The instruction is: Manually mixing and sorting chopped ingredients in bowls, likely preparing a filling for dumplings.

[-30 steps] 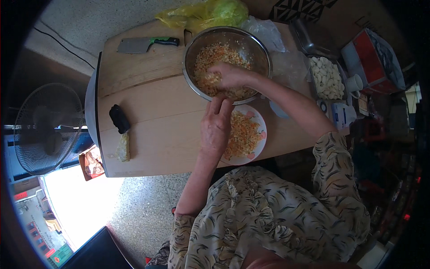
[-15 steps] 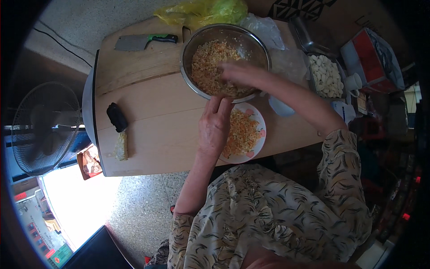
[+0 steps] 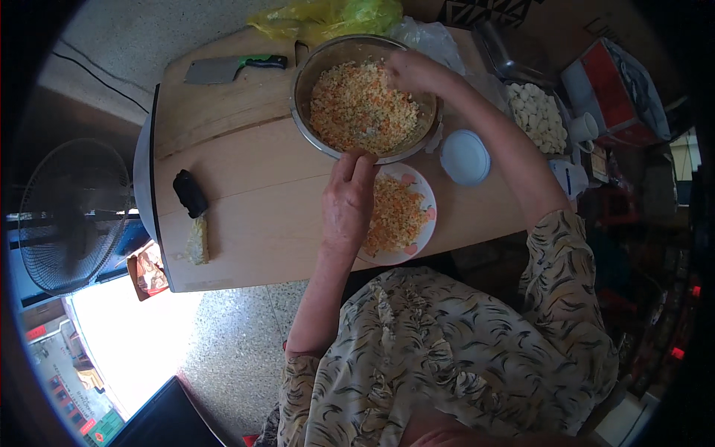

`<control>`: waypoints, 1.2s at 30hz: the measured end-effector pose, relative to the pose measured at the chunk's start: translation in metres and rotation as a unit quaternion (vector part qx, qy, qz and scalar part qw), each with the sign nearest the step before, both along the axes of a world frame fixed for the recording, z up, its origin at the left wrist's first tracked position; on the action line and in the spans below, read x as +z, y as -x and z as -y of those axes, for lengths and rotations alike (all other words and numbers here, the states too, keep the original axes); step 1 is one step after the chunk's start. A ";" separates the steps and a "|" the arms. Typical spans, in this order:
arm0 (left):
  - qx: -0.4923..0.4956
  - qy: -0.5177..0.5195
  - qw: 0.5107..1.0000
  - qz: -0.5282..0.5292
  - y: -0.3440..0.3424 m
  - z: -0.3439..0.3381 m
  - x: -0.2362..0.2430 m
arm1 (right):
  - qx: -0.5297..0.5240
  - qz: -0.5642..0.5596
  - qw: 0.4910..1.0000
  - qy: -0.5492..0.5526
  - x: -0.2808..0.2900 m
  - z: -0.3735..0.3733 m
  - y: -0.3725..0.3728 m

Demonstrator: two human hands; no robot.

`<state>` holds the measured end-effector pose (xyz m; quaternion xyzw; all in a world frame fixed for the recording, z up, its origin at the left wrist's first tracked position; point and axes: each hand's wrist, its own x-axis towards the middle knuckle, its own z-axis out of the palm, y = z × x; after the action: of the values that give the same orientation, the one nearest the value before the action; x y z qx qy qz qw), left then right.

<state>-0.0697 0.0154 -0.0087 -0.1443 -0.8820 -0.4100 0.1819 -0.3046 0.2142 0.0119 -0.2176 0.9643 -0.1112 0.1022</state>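
Observation:
With my left hand (image 3: pixel 349 195) closed on the near rim, I hold the large steel bowl (image 3: pixel 298 93). It contains a chopped, pale yellow and orange mixture (image 3: pixel 356 108). My right hand (image 3: pixel 406 71) is at the bowl's upper right, fingers curled down at the mixture's edge; what they hold is unclear. Below the bowl, partly behind my left hand, is a flower-patterned plate (image 3: pixel 421 231) with similar chopped food. A pale round dish (image 3: pixel 465 157) sits right of the plate.
A cleaver (image 3: pixel 212 70) lies at back left, a yellow plastic bag (image 3: pixel 320 16) behind the bowl. A black object (image 3: pixel 190 194) with a crumpled wrapper lies left. A tray of white pieces (image 3: pixel 536 115), a white mug (image 3: pixel 583 129) and a red-grey box (image 3: pixel 603 89) are right. A fan (image 3: pixel 71 216) stands left.
My right hand has moved from the bowl's middle up and right to its far side, uncovering more mixture. The bowl and my left hand sit slightly higher and further left in view.

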 end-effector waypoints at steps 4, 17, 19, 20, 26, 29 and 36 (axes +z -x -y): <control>0.004 -0.001 1.000 -0.006 -0.002 0.003 0.000 | 0.131 0.095 0.978 -0.133 0.002 0.011 -0.058; -0.007 -0.001 1.000 -0.009 0.002 -0.003 0.001 | 0.081 -0.116 0.979 0.148 -0.035 -0.003 -0.007; -0.008 0.002 1.000 -0.011 0.001 0.000 0.000 | 0.095 -0.081 0.986 0.110 -0.040 0.001 -0.008; -0.008 0.003 1.000 -0.006 0.001 -0.001 0.000 | 0.107 -0.046 0.991 0.071 -0.043 0.001 -0.010; 0.003 -0.010 1.000 -0.002 -0.007 0.006 -0.003 | 0.095 -0.002 0.982 0.163 -0.018 0.008 -0.032; -0.001 -0.018 1.000 -0.020 -0.014 0.004 0.001 | 0.076 0.026 0.978 0.192 -0.018 0.008 -0.025; -0.038 -0.013 0.999 -0.008 -0.046 0.003 0.004 | 0.132 -0.107 0.966 0.195 -0.051 0.065 -0.016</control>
<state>-0.0235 0.0128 -0.0047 -0.1779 -0.8691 -0.4271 0.1749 -0.2883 0.1492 -0.0391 -0.3696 0.8918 -0.2589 -0.0320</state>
